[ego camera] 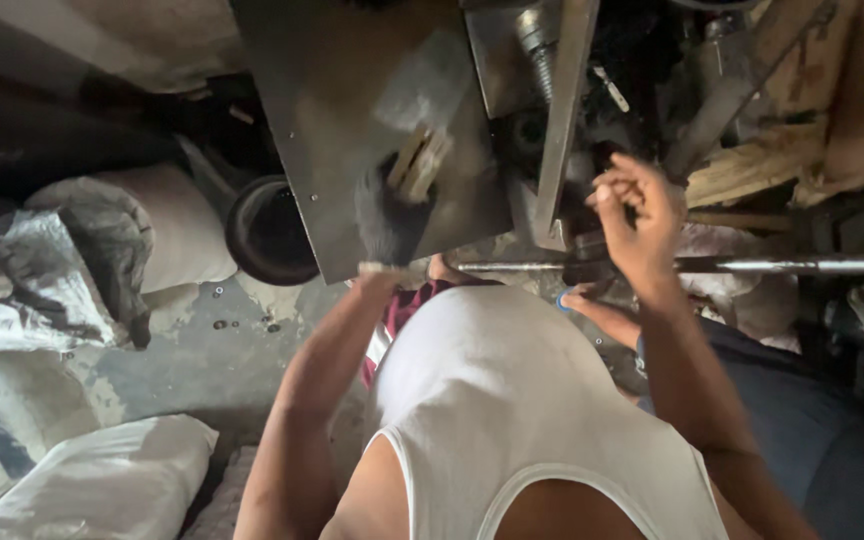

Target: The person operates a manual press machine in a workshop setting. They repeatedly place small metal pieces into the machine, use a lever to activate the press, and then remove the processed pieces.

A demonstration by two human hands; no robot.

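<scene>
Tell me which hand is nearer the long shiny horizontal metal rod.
Right. The right hand is raised just above the long shiny horizontal metal rod, at the machine parts. The left hand, in a dark glove, rests on the flat grey metal plate, farther off.

Dim, flat light is cast throughout; deep shadow is seen at the right edge, and everything is softly blurred.

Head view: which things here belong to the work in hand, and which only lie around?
In use:
- left hand in a dark glove
- pale wooden-looking piece it holds
- grey metal plate
- bare right hand
- long metal rod

Lying about:
- white sacks
- round black container
- small washers on the floor
</scene>
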